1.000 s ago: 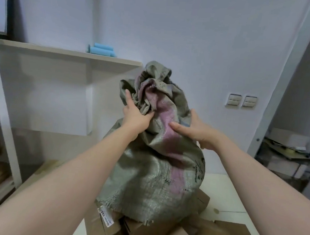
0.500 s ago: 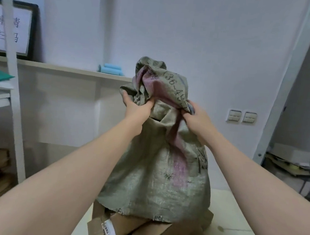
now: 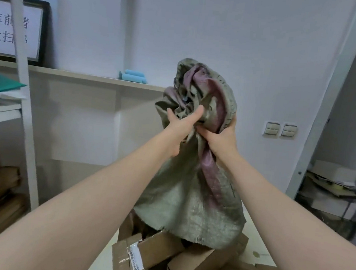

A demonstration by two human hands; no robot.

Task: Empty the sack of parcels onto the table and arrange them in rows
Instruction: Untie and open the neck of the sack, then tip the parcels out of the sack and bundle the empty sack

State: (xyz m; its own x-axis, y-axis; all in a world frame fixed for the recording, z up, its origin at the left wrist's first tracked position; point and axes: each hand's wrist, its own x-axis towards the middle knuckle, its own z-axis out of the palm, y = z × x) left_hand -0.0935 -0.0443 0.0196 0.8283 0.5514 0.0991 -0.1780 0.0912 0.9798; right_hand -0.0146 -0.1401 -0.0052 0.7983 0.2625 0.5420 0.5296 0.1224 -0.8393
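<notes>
A pale wall (image 3: pixel 234 43) fills the background, with a long ledge (image 3: pixel 87 77) running across it that carries a few light-blue rolls (image 3: pixel 133 78) and a framed sign (image 3: pixel 16 30). A white shelving post (image 3: pixel 20 82) stands at the left and a twin wall switch (image 3: pixel 280 129) sits at the right. In the head view, both bare arms reach forward and hold up a grey-green woven sack (image 3: pixel 192 179) with a purplish stripe. The left hand (image 3: pixel 181 124) clutches the bunched cloth near the top, fingers (image 3: pixel 197 113) curled tight into the folds. The right hand (image 3: pixel 221 138) is closed round the gathered neck just beside it, the two hands touching. The sack hangs with its frayed open edge down, just above a heap of brown cardboard parcels (image 3: pixel 183 262) piled on the white worktop (image 3: pixel 258 238). Bare worktop shows to the right of the heap, toward a low cluttered rack (image 3: pixel 334 202); the left side is hidden by the forearm.
</notes>
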